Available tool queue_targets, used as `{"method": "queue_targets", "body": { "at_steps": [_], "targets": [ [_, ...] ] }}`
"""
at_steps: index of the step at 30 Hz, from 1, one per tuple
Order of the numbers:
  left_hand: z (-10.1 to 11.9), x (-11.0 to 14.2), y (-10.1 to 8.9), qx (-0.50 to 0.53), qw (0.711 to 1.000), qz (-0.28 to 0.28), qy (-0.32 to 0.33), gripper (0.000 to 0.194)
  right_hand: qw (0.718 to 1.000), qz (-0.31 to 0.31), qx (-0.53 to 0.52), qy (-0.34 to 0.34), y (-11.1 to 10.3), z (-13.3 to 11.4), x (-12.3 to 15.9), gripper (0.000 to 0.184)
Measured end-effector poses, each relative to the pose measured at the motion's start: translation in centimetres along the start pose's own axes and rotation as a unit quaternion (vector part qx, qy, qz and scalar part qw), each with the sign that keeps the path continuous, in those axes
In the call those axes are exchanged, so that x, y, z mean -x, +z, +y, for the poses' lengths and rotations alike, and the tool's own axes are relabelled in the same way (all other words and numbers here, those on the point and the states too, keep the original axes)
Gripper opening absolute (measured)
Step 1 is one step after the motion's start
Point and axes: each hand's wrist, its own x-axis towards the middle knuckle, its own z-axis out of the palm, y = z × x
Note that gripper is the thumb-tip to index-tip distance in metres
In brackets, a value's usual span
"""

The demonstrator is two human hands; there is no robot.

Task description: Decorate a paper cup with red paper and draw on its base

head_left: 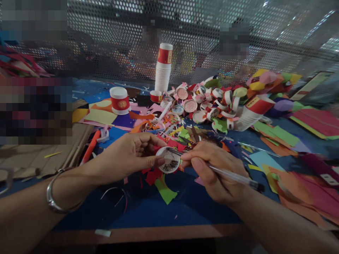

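My left hand [140,151] pinches the rim of a round white paper cup bottom [168,162], thumb on its near left edge. Dark lines are drawn on its face. My right hand [218,173] holds a clear-barrelled pen [233,175] slanted across my fingers, its tip at the upper part of the disc. Red paper pieces and a green paper strip [165,190] spread out around and below the disc; whether they are joined to it I cannot tell. A silver bracelet circles my left wrist.
Behind my hands lies a heap of cut cup bottoms [190,106] and paper scraps. A tall cup stack [163,68], a red-and-white cup [119,101] and a tilted cup stack [251,113] surround it. Coloured paper [315,121] lies right, cardboard [63,155] left; a perforated metal screen [116,42] stands behind.
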Motion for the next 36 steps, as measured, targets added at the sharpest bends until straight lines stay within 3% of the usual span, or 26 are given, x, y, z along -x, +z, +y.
{"method": "queue_targets", "body": {
  "at_steps": [6, 19, 23, 28, 32, 36],
  "targets": [
    [-0.12, -0.11, 0.0, -0.004, 1.0, 0.025, 0.004, 0.032, 1.0, -0.008, 0.007, 0.0, 0.0, 0.06, -0.05, 0.019],
    [0.01, -0.18, 0.19, -0.016, 1.0, 0.016, -0.008, 0.034, 1.0, 0.0, 0.011, -0.005, 0.0, -0.03, -0.14, 0.02],
    [0.07, -0.23, 0.16, -0.023, 0.999, 0.041, -0.002, 0.035, 1.0, -0.001, 0.014, -0.003, 0.01, 0.04, -0.04, 0.02],
    [0.13, 0.09, 0.15, -0.026, 1.0, 0.011, -0.001, 0.032, 1.0, 0.006, 0.015, -0.001, 0.01, 0.22, 0.09, 0.022],
    [0.16, 0.14, 0.16, -0.028, 0.999, 0.039, 0.01, 0.035, 1.0, 0.012, 0.011, -0.008, -0.08, 0.36, 0.2, 0.021],
    [0.22, 0.02, 0.34, -0.025, 0.999, 0.023, -0.008, 0.035, 1.0, 0.008, 0.012, -0.013, -0.09, 0.38, 0.2, 0.022]
  ]
}}
